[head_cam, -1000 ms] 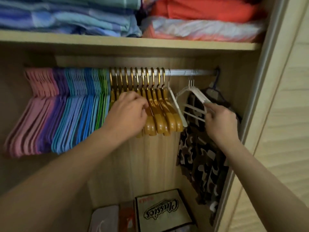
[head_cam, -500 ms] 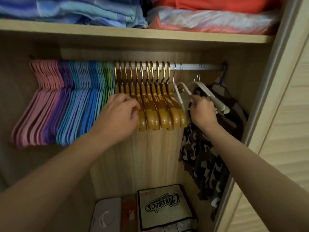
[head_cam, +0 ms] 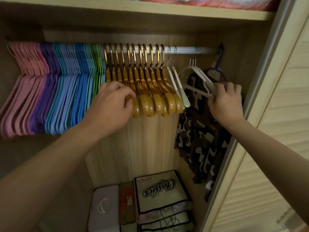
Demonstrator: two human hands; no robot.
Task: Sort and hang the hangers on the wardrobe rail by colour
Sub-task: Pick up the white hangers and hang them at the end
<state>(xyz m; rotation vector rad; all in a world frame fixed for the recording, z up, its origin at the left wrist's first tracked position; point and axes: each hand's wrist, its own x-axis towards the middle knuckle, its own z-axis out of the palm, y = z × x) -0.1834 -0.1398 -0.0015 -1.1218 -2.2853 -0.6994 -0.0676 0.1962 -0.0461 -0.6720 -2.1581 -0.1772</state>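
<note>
The wardrobe rail [head_cam: 187, 49] carries hangers grouped by colour: pink [head_cam: 25, 77] at the far left, then purple [head_cam: 48, 81], blue [head_cam: 73, 84] and green [head_cam: 97, 64]. Several golden-brown wooden hangers [head_cam: 150, 87] follow, with two white hangers [head_cam: 179, 87] beside them. My left hand [head_cam: 113, 104] grips the lower ends of the leftmost wooden hangers. My right hand [head_cam: 225, 101] pinches the arm ends of two more white hangers [head_cam: 197, 72], whose hooks sit below the rail, off it.
A camouflage garment [head_cam: 200, 136] hangs at the right end behind my right hand. A shelf [head_cam: 150, 9] with folded fabric runs above. On the wardrobe floor stand a printed storage box [head_cam: 158, 190] and a pale case [head_cam: 103, 208]. The sliding door [head_cam: 275, 131] borders the right.
My right hand hung a second white hanger beside the wooden ones, then moved right to the pair near the garment. Those hooks now sit below the rail. My left hand stayed on the wooden hangers.
</note>
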